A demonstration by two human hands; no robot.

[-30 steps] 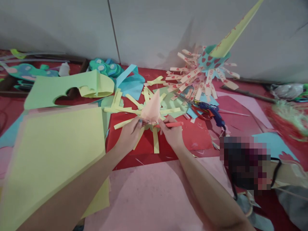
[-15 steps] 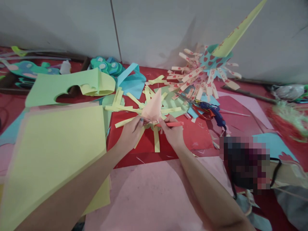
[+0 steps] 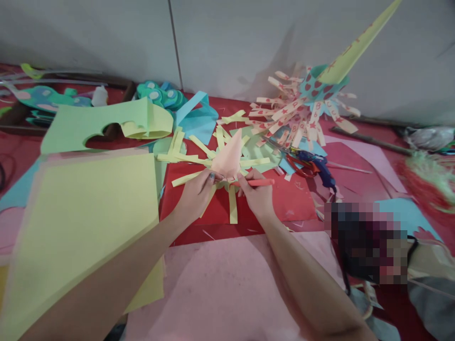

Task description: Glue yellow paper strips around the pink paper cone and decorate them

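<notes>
A pale pink paper cone [image 3: 229,157] stands in the middle, ringed by yellow paper strips [image 3: 233,208] that spread out like rays. At the left of the cone's base, my left hand [image 3: 196,193] is closed in a pinch on its lower edge. My right hand [image 3: 259,198] grips a red pen [image 3: 262,182], whose tip points left at the front edge of the cone. The fingers hide part of that edge and the exact spot where the tip rests. Beneath lies a red sheet [image 3: 291,201].
Yellow sheets [image 3: 95,213] are stacked on the left, with a cut green sheet [image 3: 81,123] behind. A decorated paper hat [image 3: 322,90] stands at the back right. Near it lie a blue glue gun [image 3: 322,170] and scissors [image 3: 302,166]. A glue bottle [image 3: 100,96] sits back left.
The whole view has shifted slightly, so things appear a little farther right. Both hands keep the same hold on the cone and pen.
</notes>
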